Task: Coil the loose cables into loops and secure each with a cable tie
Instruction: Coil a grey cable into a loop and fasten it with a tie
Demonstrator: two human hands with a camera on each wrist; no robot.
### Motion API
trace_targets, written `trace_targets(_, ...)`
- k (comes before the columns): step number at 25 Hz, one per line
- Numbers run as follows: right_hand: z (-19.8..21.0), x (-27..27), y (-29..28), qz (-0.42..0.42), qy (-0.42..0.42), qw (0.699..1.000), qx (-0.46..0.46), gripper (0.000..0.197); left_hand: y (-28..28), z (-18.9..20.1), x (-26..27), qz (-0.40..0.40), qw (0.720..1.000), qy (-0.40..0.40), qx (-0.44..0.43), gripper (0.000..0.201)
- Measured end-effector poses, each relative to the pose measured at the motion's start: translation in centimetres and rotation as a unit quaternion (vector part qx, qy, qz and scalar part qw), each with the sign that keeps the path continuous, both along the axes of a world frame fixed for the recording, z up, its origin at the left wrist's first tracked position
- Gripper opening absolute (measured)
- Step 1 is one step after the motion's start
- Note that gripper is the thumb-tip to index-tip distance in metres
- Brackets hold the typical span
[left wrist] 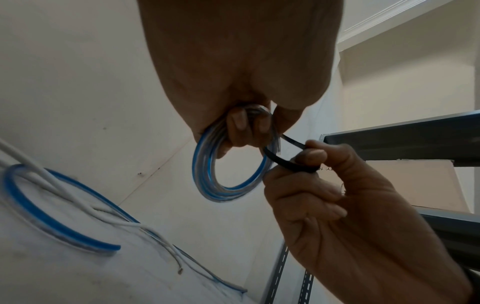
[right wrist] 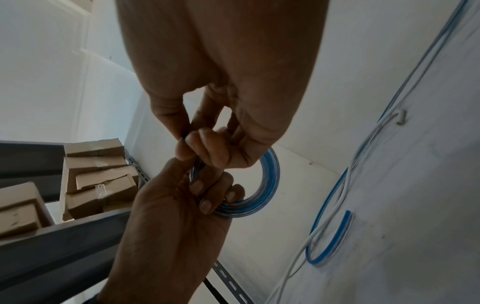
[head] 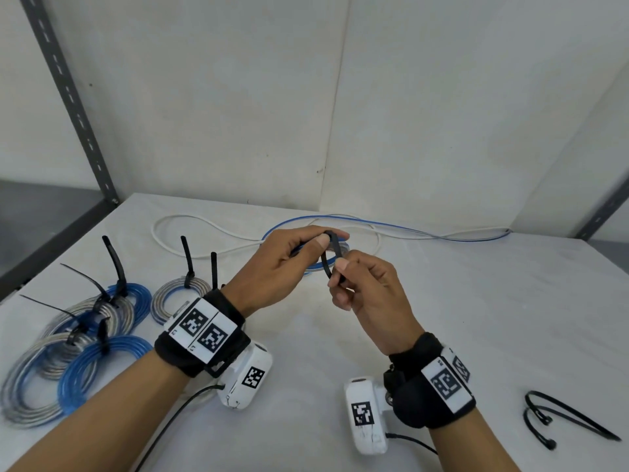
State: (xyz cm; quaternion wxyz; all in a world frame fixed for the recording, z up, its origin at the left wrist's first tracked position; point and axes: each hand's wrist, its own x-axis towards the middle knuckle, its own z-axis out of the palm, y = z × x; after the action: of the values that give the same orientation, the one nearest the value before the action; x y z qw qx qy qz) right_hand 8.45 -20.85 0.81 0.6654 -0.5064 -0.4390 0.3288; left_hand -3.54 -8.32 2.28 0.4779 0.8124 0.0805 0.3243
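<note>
My left hand (head: 323, 239) grips a small coil of blue and clear cable (head: 315, 266) above the middle of the white table (head: 442, 318). A black cable tie (head: 326, 264) loops round the coil's strands. My right hand (head: 337, 274) pinches the tie's two ends between thumb and forefinger, just right of the coil. In the left wrist view the coil (left wrist: 228, 185) hangs from my curled fingers (left wrist: 241, 127), with the tie (left wrist: 280, 161) still a loose loop. The right wrist view shows the coil (right wrist: 270, 174) mostly hidden behind both hands.
Several tied coils (head: 85, 335) lie at the table's left. A loose white cable (head: 190, 221) and a loose blue cable (head: 425, 233) run along the back. Two spare ties (head: 551, 417) lie at the front right. A metal shelf post (head: 68, 97) stands left, with cardboard boxes (right wrist: 98, 176) beyond it.
</note>
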Motion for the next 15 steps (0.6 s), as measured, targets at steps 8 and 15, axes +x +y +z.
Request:
trace_targets(8,0.47,0.25,-0.48,0.038,0.041,0.998,-0.009,0.032,-0.73,0.74,-0.17,-0.003,1.0,0.011,0.029,0.033)
trace_targets(15,0.61,0.51,-0.73,0.035,0.037,0.997,-0.056,0.028,-0.28,0.22,-0.2,0.002,0.998,0.019,0.053,0.032)
